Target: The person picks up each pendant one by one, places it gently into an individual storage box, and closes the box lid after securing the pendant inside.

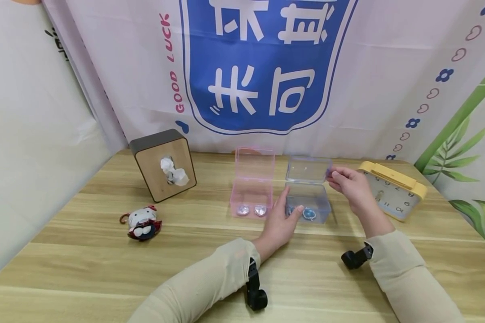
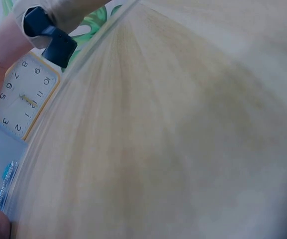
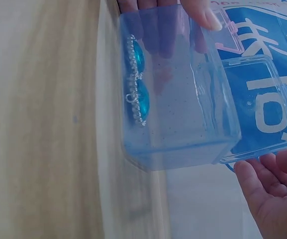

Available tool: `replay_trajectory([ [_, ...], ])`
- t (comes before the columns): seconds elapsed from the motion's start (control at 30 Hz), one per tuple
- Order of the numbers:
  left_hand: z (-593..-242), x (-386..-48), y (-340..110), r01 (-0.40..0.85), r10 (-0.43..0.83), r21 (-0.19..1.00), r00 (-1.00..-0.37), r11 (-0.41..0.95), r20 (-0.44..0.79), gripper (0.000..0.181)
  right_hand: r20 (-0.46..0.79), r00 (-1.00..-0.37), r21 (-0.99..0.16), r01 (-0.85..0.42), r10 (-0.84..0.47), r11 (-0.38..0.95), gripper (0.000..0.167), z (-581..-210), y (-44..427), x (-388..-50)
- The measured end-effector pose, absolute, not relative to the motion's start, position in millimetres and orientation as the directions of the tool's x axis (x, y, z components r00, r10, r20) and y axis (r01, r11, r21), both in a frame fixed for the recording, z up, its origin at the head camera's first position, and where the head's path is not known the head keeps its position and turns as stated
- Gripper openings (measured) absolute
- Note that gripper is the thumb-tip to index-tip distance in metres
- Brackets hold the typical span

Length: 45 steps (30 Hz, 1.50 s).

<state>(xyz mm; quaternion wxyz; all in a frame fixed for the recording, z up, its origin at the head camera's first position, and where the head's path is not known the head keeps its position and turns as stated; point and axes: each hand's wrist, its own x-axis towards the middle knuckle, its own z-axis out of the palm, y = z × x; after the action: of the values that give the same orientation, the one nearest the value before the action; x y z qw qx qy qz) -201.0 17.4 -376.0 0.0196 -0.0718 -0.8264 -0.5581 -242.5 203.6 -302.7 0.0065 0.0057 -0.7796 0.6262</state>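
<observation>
A clear blue plastic box (image 1: pixel 319 206) stands on the table with its hinged lid (image 1: pixel 309 169) raised. Inside lie two blue gem pieces edged with small beads (image 3: pixel 142 102). My left hand (image 1: pixel 280 226) grips the box at its left side, the thumb across the front. At the lid's right edge, my right hand (image 1: pixel 352 188) pinches the rim between thumb and fingers. Just left of the blue box, a similar pink box (image 1: pixel 250 186) has its lid up and holds two clear gem pieces (image 1: pixel 260 210).
A yellow-framed clock (image 1: pixel 400 195) leans at the right, close to my right forearm. On the left are a wood-fronted tissue box (image 1: pixel 149 175) and a small red-and-white figure (image 1: pixel 143 223). A printed cloth (image 1: pixel 331 80) hangs behind the table (image 1: pixel 105 273).
</observation>
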Motion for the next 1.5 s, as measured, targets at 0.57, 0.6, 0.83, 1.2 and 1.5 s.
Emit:
replay_trajectory([
  [0.57, -376, -200, 17, 0.147, 0.095, 0.929, -0.988, 0.34, 0.122, 0.066, 0.009, -0.999, -0.97, -0.019, -0.041, 0.244, 0.053, -312, 206, -222],
  [0.6, -376, -199, 17, 0.152, 0.095, 0.928, -0.987, 0.339, 0.127, 0.067, 0.016, -0.999, -0.971, -0.026, -0.044, 0.237, 0.052, -313, 206, -221],
  [0.83, -377, -200, 17, 0.185, 0.085, 0.941, -0.982, 0.284, 0.167, 0.077, 0.038, -0.999, -0.989, -0.041, -0.023, 0.143, 0.03, -316, 206, -218],
  [1.2, -365, -200, 20, 0.199, 0.078, 0.964, -0.979, 0.174, 0.188, 0.071, 0.031, -0.999, -0.987, -0.035, -0.026, 0.16, 0.046, -320, 206, -216],
  [1.5, -362, -197, 23, 0.134, 0.04, 0.989, -0.991, 0.071, 0.131, 0.055, -0.021, -0.999, -0.972, 0.013, -0.032, 0.236, 0.047, -326, 205, -211],
])
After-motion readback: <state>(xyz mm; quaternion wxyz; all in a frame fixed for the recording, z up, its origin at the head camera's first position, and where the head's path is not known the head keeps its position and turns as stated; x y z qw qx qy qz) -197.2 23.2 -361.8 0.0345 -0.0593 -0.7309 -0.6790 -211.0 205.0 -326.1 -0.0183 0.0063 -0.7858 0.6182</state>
